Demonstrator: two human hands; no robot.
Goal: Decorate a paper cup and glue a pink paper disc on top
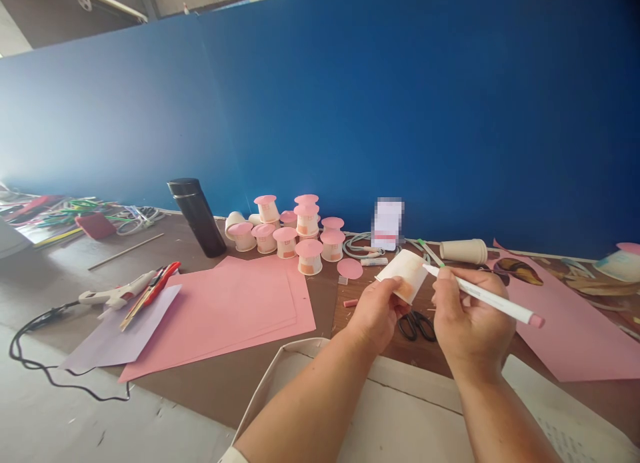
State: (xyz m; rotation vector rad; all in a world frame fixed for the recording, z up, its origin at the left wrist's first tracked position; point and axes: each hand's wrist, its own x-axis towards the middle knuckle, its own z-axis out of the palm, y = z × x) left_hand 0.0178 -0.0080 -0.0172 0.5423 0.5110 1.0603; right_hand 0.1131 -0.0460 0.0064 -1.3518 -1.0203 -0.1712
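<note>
My left hand (374,311) is closed round a small white paper cup (406,274) with an orange patch on its side, held on its side above the table. My right hand (467,316) grips a white marker pen (483,296) with a pink end cap. The pen's tip touches or nearly touches the cup's upper edge. Black scissors (417,325) lie on the table just below and between both hands. A loose pink paper disc (349,268) lies left of the cup.
Several white cups topped with pink discs (295,233) are stacked near the blue wall. Pink paper sheets (225,310) lie to the left, with a glue gun (117,293), red-handled cutter (160,283) and black flask (197,216). More pink paper (575,330) lies right. A cream bag (400,410) sits nearest me.
</note>
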